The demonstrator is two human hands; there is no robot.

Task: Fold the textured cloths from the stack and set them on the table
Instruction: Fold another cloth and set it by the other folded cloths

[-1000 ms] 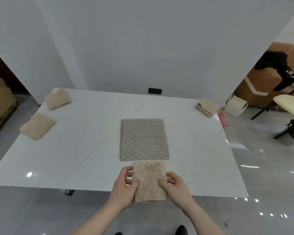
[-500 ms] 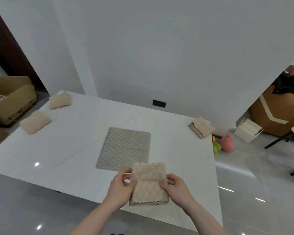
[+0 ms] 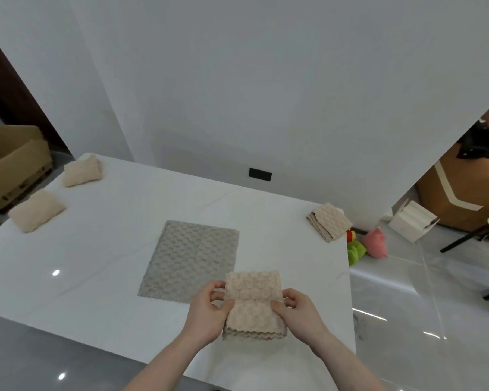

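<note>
Fingers of both the left hand [image 3: 206, 314] and right hand [image 3: 299, 313] are curled round a folded beige cloth [image 3: 253, 303] (thumbs on top), held over the table's [image 3: 96, 263] near edge. A grey cloth [image 3: 191, 259] is spread flat mid-table.

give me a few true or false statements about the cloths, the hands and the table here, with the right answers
1. Both hands hold the beige folded cloth, the left hand on one side and the right hand on the other. True.
2. The grey cloth is crumpled in a ball. False: it lies flat on the table.
3. Two folded cloths lie near the table's far left edge. True.
4. The cloth stack sits on the floor. False: it sits at the table's right corner.
</note>
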